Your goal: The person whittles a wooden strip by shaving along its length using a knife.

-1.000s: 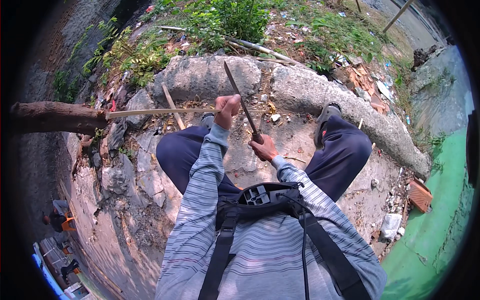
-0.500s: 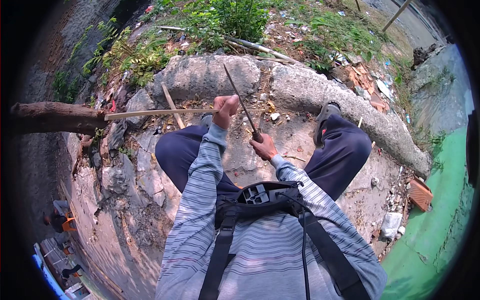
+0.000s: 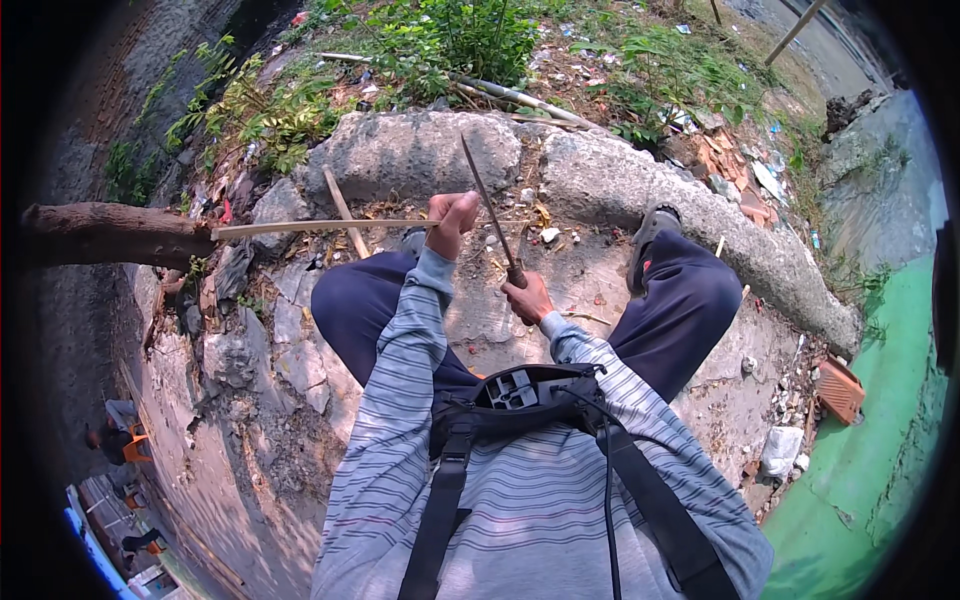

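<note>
My left hand [image 3: 452, 224] is closed round a thin pale wooden strip [image 3: 320, 226], possibly bamboo. The strip runs out leftward, nearly level, to a brown tree trunk [image 3: 130, 230]; its short right end shows beyond my fist. In my right hand [image 3: 528, 298] is a long knife [image 3: 487, 197], gripped by its brown handle. Its narrow dark blade slants up and a little left, crossing the strip close to the right of my left fist. Whether the blade's edge touches the strip I cannot tell.
Broken concrete blocks [image 3: 420, 150] curve ahead of my feet, with plants [image 3: 480, 40] and litter behind. A loose stick [image 3: 345, 210] leans by my left knee. At right lie an orange-brown slab [image 3: 840, 390] and a green-painted surface [image 3: 850, 480]. A person [image 3: 110, 435] sits far left.
The knife's tip has swung slightly to the right, so the blade stands a little more upright. My left hand and the strip have hardly moved.
</note>
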`<state>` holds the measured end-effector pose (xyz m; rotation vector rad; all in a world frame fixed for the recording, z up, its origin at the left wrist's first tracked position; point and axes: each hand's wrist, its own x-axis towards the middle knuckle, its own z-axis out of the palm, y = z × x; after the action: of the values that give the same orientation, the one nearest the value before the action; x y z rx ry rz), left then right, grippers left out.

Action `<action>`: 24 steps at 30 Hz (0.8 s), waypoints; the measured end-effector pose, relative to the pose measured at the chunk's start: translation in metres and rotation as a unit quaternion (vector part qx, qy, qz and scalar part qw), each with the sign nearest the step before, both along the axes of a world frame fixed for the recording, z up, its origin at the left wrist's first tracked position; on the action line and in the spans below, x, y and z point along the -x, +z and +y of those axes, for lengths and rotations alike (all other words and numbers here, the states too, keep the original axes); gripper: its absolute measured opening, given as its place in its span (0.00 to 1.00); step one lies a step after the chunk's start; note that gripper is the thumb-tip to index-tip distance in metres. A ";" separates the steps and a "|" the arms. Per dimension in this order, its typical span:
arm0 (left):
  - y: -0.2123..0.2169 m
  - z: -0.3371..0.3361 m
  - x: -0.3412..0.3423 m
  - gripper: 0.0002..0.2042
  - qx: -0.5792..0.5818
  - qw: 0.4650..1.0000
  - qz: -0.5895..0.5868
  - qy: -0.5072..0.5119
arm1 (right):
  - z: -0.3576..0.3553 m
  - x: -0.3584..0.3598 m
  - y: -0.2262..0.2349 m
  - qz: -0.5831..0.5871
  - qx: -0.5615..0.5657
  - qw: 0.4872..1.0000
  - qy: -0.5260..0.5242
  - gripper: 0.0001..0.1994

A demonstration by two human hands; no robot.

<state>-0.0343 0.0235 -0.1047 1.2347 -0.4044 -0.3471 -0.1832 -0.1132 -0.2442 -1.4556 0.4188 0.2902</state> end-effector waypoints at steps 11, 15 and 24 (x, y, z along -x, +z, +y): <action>0.000 -0.003 -0.001 0.24 0.005 1.000 -0.008 -0.002 | -0.001 -0.004 0.003 0.018 -0.008 0.999 0.033 0.12; 0.000 -0.001 0.000 0.25 0.001 1.000 0.005 -0.005 | -0.006 -0.002 -0.010 0.065 -0.038 0.997 0.006 0.13; 0.006 -0.001 0.031 0.20 -0.092 0.994 -0.062 -0.007 | -0.003 -0.011 0.005 -0.041 0.087 0.995 0.040 0.14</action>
<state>-0.0648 0.0228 -0.0991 1.4392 -0.4954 -0.3257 -0.1718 -0.1160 -0.2394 -1.6512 0.3261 0.2614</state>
